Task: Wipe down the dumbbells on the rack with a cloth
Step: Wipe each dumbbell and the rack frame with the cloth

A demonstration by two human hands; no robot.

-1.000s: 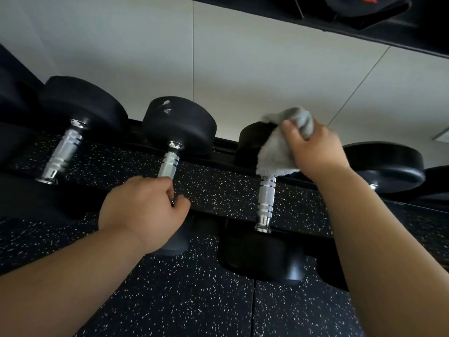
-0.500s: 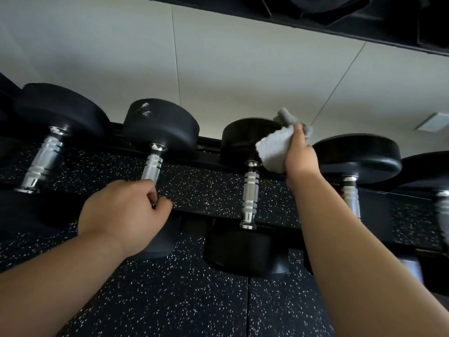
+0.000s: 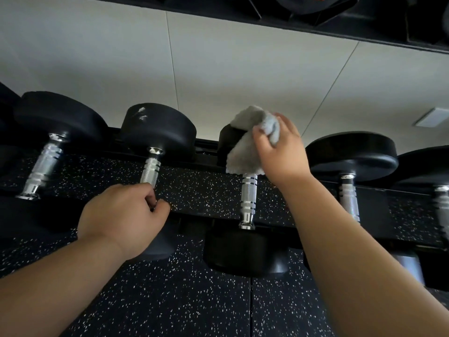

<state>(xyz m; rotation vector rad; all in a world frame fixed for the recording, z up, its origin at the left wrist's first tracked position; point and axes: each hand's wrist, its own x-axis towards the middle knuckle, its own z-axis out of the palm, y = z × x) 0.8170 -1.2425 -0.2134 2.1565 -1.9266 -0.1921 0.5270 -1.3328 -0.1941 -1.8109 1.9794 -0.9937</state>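
With the right hand point(image 3: 281, 152), clutches a bunched grey cloth point(image 3: 244, 156) and presses it over the far head of the middle dumbbell point(image 3: 248, 198), covering the top of its knurled steel handle. With the left hand point(image 3: 119, 220), grips the lower handle of the neighbouring dumbbell point(image 3: 158, 128) to the left, fingers curled round the bar. Faces a black rack point(image 3: 206, 145) holding a row of dumbbells, with speckled rubber flooring point(image 3: 170, 300) below and a pale tiled surface point(image 3: 218, 69) beyond.

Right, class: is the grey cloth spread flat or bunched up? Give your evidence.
Bunched. The right hand grips the cloth in a wad, a loose flap hanging over the dumbbell head.
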